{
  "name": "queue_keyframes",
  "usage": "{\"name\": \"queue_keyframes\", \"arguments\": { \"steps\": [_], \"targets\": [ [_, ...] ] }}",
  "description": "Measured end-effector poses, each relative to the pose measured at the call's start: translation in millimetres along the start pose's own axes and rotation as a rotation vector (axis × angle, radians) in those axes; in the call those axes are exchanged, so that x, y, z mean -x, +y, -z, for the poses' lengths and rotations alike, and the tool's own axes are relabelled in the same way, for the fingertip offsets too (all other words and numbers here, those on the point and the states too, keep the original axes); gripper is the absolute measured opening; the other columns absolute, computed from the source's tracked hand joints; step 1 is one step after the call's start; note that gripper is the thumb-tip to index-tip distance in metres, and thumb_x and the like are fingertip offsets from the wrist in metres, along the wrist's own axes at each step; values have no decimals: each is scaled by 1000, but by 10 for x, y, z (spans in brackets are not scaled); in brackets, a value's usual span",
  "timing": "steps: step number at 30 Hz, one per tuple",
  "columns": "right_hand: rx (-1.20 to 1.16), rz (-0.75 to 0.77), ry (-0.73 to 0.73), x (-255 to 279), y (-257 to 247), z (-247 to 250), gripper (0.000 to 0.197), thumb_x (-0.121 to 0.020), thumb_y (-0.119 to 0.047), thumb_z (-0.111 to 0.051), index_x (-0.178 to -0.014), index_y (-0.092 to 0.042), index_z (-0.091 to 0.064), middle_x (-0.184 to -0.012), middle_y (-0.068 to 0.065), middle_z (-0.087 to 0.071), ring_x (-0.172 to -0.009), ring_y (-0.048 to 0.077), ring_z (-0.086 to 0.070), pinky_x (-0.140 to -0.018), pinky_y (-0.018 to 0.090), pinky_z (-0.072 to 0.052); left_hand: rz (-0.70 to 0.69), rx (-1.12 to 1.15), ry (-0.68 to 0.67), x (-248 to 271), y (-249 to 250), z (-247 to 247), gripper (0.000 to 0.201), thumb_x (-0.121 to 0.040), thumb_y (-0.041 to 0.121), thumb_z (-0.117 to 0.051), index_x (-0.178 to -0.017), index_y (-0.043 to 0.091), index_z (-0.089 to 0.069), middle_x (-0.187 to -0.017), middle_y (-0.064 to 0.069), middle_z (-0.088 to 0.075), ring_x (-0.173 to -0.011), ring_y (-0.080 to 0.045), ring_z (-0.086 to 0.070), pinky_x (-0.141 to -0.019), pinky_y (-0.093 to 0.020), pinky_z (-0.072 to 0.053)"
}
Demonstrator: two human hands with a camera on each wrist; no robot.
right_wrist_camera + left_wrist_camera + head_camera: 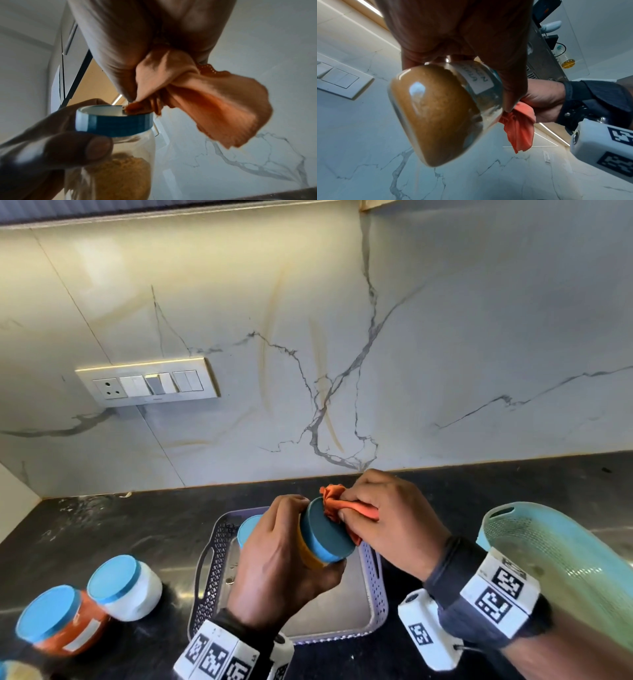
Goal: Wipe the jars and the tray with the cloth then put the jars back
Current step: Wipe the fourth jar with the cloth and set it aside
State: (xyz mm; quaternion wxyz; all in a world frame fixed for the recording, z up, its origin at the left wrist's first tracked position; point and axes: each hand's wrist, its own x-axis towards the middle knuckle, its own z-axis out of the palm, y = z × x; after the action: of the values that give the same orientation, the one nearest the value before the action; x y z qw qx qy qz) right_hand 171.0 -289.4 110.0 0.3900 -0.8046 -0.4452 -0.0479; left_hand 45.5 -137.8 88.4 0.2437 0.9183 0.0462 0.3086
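My left hand (291, 556) grips a glass jar of brown powder (436, 112) with a blue lid (327, 537), tilted above the lilac perforated tray (378, 594). My right hand (383, 518) holds a bunched orange cloth (337, 503) and presses it against the lid's top edge. In the right wrist view the cloth (214, 108) touches the lid (114, 125). One more blue-lidded jar (248, 530) stands in the tray behind my left hand, mostly hidden. Two jars stand left of the tray on the black counter: one white (126, 587), one orange-red (60, 621).
A mint-green perforated basket (561, 553) stands at the right by my right wrist. A fourth jar's lid (13, 671) shows at the bottom left corner. A switch plate (147, 385) is on the marble wall behind the counter.
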Motion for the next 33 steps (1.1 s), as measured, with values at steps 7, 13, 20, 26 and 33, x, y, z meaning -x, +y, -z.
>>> {"name": "queue_keyframes", "arguments": {
  "steps": [7,13,20,26,33],
  "targets": [
    [-263,33,-9,-4,-186,-39,21,-83,-24,-70,-100,-15,-80,-90,-9,-65,-85,8,-65,-77,25,-54,-43,1,-69,-31,17,7,67,-58,42,-87,-110,18,-52,-98,8,-60,-83,-8,-57,-73,-6,-37],
    [-191,134,-230,69,-331,76,17,-88,-23,-67,-101,-18,-77,-92,-14,-60,-87,6,-60,-78,22,-50,-13,57,-66,10,-43,92,73,-59,56,-79,-115,19,-52,-105,8,-62,-86,-7,-59,-69,-7,-41],
    [189,153,-330,155,-164,304,20,-88,-34,-57,-98,-31,-74,-92,-15,-57,-84,8,-52,-79,31,-39,44,42,-26,57,-48,135,76,-54,60,-83,-116,27,-52,-108,16,-63,-95,-2,-58,-73,3,-36],
    [141,112,-253,-136,-47,220,13,-91,-19,-70,-102,-17,-77,-93,-8,-60,-86,9,-55,-77,24,-41,183,187,-78,97,25,25,68,-52,54,-87,-106,31,-53,-98,18,-67,-86,0,-65,-68,-17,-49],
    [-463,-212,-12,-158,68,121,12,-96,-10,-65,-99,-17,-75,-90,6,-75,-82,19,-70,-81,37,-57,699,824,-34,-34,-185,81,78,-51,49,-86,-113,11,-59,-96,0,-75,-90,-17,-72,-79,-40,-60]
  ]
}}
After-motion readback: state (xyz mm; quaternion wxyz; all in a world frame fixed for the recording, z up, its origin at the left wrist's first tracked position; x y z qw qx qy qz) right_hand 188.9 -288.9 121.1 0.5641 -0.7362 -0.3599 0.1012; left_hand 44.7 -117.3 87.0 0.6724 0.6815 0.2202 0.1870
